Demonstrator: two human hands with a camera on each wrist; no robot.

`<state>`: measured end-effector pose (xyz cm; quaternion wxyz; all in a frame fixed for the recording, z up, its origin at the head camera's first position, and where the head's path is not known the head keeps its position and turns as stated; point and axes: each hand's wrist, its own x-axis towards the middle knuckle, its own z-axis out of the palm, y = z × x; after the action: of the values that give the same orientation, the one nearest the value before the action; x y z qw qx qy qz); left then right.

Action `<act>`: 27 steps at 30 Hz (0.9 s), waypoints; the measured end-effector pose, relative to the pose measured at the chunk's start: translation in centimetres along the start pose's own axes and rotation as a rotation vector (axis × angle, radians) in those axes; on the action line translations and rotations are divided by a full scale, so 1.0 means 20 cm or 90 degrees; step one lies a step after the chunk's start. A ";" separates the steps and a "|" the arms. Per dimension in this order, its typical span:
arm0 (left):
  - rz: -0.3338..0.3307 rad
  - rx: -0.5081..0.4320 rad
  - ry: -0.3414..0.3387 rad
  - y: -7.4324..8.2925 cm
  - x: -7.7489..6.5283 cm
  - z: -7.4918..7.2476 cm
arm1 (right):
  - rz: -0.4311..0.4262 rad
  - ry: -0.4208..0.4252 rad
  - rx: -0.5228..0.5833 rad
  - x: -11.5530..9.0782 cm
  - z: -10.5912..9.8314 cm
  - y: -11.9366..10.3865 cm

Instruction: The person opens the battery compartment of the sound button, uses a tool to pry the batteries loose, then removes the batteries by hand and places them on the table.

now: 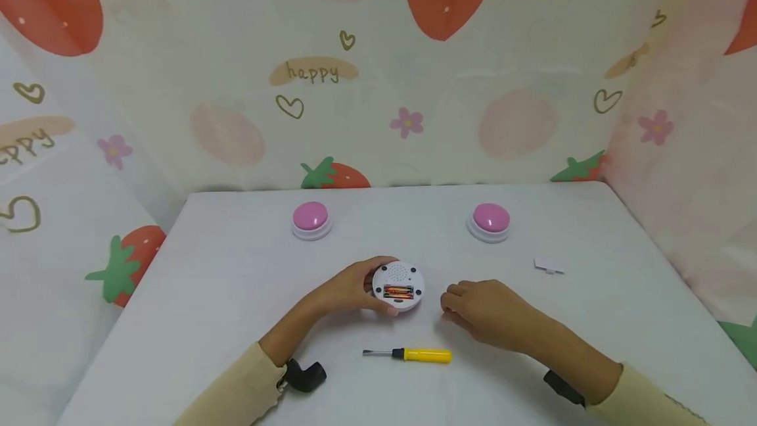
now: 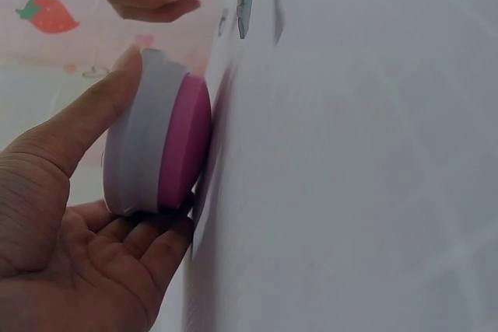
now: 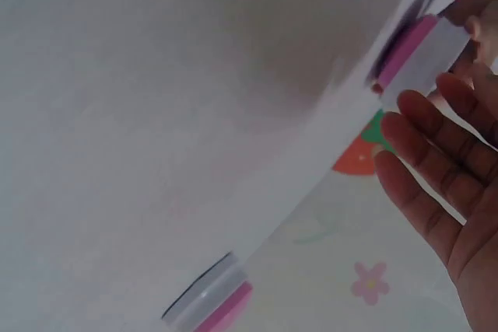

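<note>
My left hand point(image 1: 350, 289) grips a round white push-button device point(image 1: 399, 272) by its sides, thumb at the near side and fingers around the far side. It is upside down: the open battery compartment faces up with batteries point(image 1: 399, 292) inside. Its pink dome point(image 2: 187, 141) faces down, right at the tabletop. To its right, my right hand point(image 1: 487, 311) hovers with loosely bent fingers point(image 3: 424, 141) and nothing between them. A yellow-handled screwdriver point(image 1: 422, 355) lies in front of the device, its tip pointing left.
Two more pink-domed buttons stand upright toward the back of the white table point(image 1: 248, 248), one on the left point(image 1: 311, 219) and one on the right point(image 1: 489, 221). A small white battery cover point(image 1: 549, 266) lies at the right. A strawberry-patterned backdrop point(image 1: 449, 97) encloses the table.
</note>
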<state>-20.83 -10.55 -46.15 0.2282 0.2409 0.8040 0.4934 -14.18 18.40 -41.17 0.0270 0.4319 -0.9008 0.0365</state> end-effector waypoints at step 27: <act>0.025 0.018 0.008 -0.01 0.00 -0.02 | 0.007 -0.180 0.147 0.18 0.08 -0.15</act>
<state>-21.11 -10.94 -46.16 0.2100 0.2568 0.8073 0.4881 -14.13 13.65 -42.45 -0.1498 0.4281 -0.8877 0.0789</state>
